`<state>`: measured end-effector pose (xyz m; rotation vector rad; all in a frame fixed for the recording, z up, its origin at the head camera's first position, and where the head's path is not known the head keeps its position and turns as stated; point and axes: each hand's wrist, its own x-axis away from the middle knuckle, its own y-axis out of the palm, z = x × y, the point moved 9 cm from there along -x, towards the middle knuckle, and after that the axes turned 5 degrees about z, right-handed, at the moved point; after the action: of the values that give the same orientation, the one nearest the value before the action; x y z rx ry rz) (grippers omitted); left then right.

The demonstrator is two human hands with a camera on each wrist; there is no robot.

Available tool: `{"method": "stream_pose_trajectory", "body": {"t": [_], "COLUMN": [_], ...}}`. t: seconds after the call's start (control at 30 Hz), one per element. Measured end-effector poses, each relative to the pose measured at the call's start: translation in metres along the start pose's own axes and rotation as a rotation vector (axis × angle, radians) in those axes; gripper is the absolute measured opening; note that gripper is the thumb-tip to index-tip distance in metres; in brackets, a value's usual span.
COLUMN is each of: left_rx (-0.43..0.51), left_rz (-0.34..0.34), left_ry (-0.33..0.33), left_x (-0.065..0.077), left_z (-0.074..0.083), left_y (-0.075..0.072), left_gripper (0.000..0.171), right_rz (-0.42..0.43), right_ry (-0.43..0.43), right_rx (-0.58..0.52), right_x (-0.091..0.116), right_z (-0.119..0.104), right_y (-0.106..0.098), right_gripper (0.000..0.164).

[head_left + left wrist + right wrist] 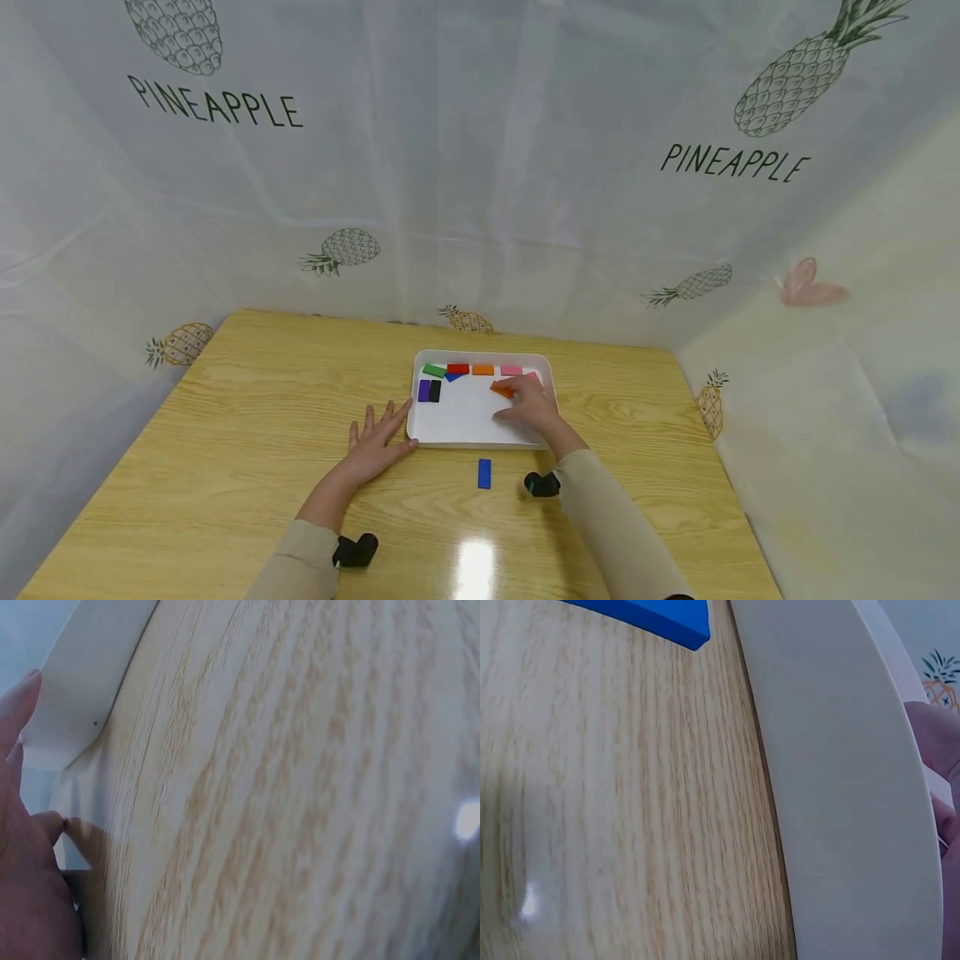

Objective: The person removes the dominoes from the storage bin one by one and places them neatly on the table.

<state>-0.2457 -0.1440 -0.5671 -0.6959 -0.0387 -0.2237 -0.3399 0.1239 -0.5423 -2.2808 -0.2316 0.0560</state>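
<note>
A shallow white tray [465, 425] with a raised rim lies on the table. My right hand [528, 407] reaches over its right part, the fingertips at an orange block [501, 389] and the thumb spread apart from it. A pink block [533, 377] is partly hidden behind that hand. Against the tray's left edge my left hand [372, 450] rests with its fingers spread, holding nothing. Along the far side of the tray lie a green block [433, 370], a red one [457, 368] partly over a blue one [453, 377], another orange block [483, 370] and another pink block [511, 370].
A purple block [424, 391] and a black block [435, 391] stand side by side at the tray's left. On the wooden table [300, 375], in front of the tray, lies a blue block [484, 473]. A pineapple-print curtain [480, 167] hangs behind the table.
</note>
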Motion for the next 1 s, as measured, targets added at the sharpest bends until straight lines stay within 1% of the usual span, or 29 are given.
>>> {"method": "stream_pose_trajectory", "body": {"t": [0.2,0.37,0.57,0.8,1.0], "left_rx": [-0.008,-0.010,-0.003,-0.006,-0.013], "left_rz": [0.004,0.006,0.007,0.007,0.008], "left_ry": [-0.005,-0.006,-0.005,-0.007,-0.007], "left_x": [0.000,-0.001,-0.001,-0.001,-0.001], "left_z": [0.000,0.000,0.000,-0.001,-0.001], "left_y": [0.000,0.000,0.001,0.001,0.000], "left_gripper": [0.077,0.077,0.077,0.077,0.078], "right_rz": [-0.056,-0.086,-0.091,-0.102,-0.092], "right_ry": [-0.047,-0.042,-0.061,-0.049,-0.028], "right_rx": [-0.007,-0.021,-0.026,-0.071,-0.078], "right_x": [0.004,0.006,0.006,0.006,0.003], "right_z": [-0.005,-0.004,-0.003,-0.001,0.004], "right_y": [0.005,0.008,0.008,0.010,0.011], "right_gripper": [0.051,0.048,0.045,0.044,0.045]}}
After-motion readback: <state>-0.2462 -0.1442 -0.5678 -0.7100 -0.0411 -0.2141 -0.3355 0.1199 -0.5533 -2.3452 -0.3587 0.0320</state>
